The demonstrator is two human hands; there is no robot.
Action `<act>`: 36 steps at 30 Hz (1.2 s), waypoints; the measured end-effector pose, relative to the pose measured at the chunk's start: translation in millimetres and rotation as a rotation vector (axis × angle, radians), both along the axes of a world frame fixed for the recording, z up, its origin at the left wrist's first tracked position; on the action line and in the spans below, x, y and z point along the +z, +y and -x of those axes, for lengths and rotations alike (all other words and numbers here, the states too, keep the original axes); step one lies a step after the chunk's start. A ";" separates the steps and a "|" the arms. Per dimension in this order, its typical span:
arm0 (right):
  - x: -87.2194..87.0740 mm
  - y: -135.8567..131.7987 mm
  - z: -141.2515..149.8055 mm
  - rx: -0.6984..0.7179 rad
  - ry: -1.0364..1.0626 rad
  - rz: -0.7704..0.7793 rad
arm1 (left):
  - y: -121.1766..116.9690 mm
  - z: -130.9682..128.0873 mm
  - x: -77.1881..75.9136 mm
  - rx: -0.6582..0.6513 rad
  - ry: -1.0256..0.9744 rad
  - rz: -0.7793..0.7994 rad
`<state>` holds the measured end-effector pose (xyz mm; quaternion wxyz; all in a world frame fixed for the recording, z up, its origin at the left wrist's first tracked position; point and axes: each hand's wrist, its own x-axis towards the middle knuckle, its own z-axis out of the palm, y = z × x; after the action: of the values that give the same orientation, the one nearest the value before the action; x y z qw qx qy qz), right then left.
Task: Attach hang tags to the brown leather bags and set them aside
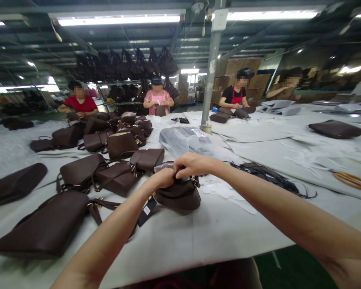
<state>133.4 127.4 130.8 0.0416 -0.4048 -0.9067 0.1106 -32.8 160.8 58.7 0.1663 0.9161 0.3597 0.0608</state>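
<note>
Handbag (178,199) beneath left hand (166,178) and right hand (191,163)

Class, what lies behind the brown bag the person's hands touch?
Translucent plastic with a white label; whatever the right hand and bag cover there cannot be seen.

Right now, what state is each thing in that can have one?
Dark-brown leather-look handbag: on the white table, opening hidden.
Left hand: at handbag's top, grip hidden.
Right hand: same.
Black rectangular tag: lying beside the handbag.
Translucent plastic wrapping: wrinkled.
Orange-handled scissors: lying, openness unclear.
White ceiling tube lamps: lit.
Dark-brown bags behind: hanging.
</note>
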 end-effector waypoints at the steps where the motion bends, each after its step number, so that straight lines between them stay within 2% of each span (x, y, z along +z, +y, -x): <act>1: -2.5 1.1 -4.7 -0.017 0.072 0.052 | -3.5 8.3 6.8 -0.038 0.012 0.032; 4: -10.9 1.0 -14.7 -0.111 0.198 0.158 | -18.3 29.6 25.3 -0.095 -0.003 0.094; 7: -15.6 -2.6 -12.9 -0.157 0.214 0.151 | -30.7 37.4 33.1 -0.067 -0.128 0.121; 9: -15.8 -5.6 -7.5 -0.164 0.204 0.119 | -33.5 35.9 30.6 -0.065 -0.164 0.101; 12: -14.5 -9.0 1.2 -0.174 0.202 0.095 | -30.6 29.8 18.8 -0.047 -0.196 -0.013; 18: -18.5 -11.9 10.2 -0.177 0.253 -0.005 | -25.2 22.8 -4.9 -0.072 -0.492 -0.031; 20: -23.8 -12.5 6.8 -0.139 0.325 -0.018 | -26.8 23.3 -7.8 -0.021 -0.553 -0.063; 23: -36.2 -14.6 -6.9 -0.092 0.452 0.056 | -29.8 24.4 -7.9 0.056 -0.573 -0.064; 27: -52.6 -19.8 -32.5 -0.268 0.536 0.025 | -31.1 22.0 -4.9 0.104 -0.520 -0.040; 28: -55.0 -21.4 -38.7 -0.308 0.544 0.043 | -31.1 20.9 -4.2 0.120 -0.503 -0.046; 30: -57.8 -24.8 -50.2 -0.334 0.574 0.199 | -31.1 19.2 -3.3 0.151 -0.484 -0.055; 33: -60.6 -30.3 -65.6 -0.274 0.613 0.511 | -30.9 18.8 -3.2 0.187 -0.515 -0.041; 36: -66.3 -37.8 -77.3 -0.269 0.659 0.690 | -30.0 19.3 -3.4 0.205 -0.552 -0.021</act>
<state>210.8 89.5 64.5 0.2033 -0.4522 -0.6955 0.5201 -52.1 130.8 55.3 0.2414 0.8255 0.3909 0.3279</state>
